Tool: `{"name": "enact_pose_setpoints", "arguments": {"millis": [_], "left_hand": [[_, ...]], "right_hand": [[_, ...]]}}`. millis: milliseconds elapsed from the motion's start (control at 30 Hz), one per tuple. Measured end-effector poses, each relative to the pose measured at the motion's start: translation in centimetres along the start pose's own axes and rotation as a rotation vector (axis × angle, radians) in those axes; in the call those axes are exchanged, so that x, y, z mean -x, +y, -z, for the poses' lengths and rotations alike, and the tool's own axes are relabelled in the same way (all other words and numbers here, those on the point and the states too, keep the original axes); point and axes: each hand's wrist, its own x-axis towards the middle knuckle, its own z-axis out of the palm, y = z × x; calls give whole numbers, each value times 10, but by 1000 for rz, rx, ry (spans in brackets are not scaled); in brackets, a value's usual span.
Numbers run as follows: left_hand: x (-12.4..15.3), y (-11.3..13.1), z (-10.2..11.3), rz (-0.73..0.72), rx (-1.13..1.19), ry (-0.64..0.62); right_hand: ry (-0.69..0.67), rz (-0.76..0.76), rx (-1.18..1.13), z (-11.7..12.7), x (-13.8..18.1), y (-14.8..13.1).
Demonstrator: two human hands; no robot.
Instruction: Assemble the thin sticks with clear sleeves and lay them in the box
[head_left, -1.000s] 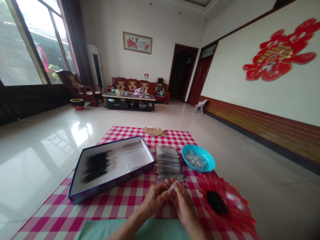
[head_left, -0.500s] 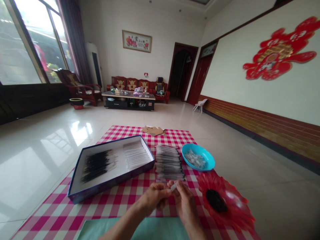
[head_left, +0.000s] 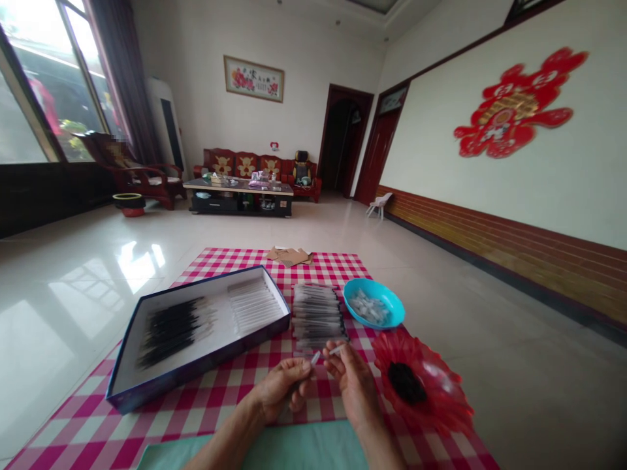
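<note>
My left hand (head_left: 281,390) and my right hand (head_left: 351,385) are close together low over a red-and-white checked cloth (head_left: 235,391). Each pinches a small clear piece (head_left: 316,357); the two pieces sit a little apart between the fingertips. Just beyond the hands lies a stack of clear pen parts (head_left: 316,314). A blue-walled box (head_left: 196,329) to the left holds black pens and clear tubes. To the right stand a blue bowl (head_left: 375,305) of small clear pieces and a red dish (head_left: 426,391) with small black parts.
A green mat (head_left: 274,450) lies under my forearms. Cardboard scraps (head_left: 289,256) rest at the cloth's far edge. Shiny tiled floor surrounds the cloth. A coffee table (head_left: 240,196), sofa and armchair stand far back; a small white chair (head_left: 377,205) is near the right wall.
The hands have drawn slightly apart, so the piece held between them now shows as two separate pieces. The view has shifted a little to the right.
</note>
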Motion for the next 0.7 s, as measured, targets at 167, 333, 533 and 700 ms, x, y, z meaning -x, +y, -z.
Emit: {"name": "enact_pose_setpoints", "arguments": {"millis": [167,333,533,700], "left_hand": [[-1,0,4,-18,14,-4],[-3,0,4,-33,46,7],[-4,-4,7,-62,66,8],[-4,-4,8,-76,81,6]], "right_hand": [[11,58,225,-5,-1,-17],[3,165,626,4,-34,-44],[195,273,1011,29,-109,-88],[300,318,1104,30,-131,-104]]}}
